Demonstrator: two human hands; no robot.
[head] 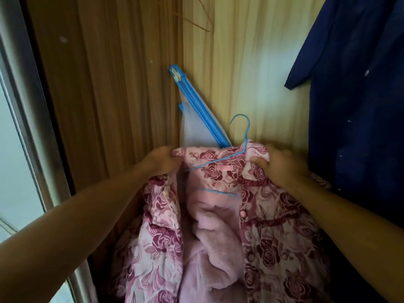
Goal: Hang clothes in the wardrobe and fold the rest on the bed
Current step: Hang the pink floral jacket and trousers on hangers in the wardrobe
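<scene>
the pink floral jacket point(218, 226) sits on the blue wire hanger point(247, 130), front open, fleece lining showing; the wire runs inside the collar and the hook stands free above the neckline, on no rail; your left hand point(161, 160) pinches the collar's left end and your right hand point(282, 165) grips the right shoulder, so the jacket hangs between them; step in hand, by judgement: seating the jacket on the hanger; next move: lift it and catch the hook on a rail, which is out of view; a navy garment point(354, 106) hangs just to the right; a folded blue frame point(196, 106) leans behind.
</scene>
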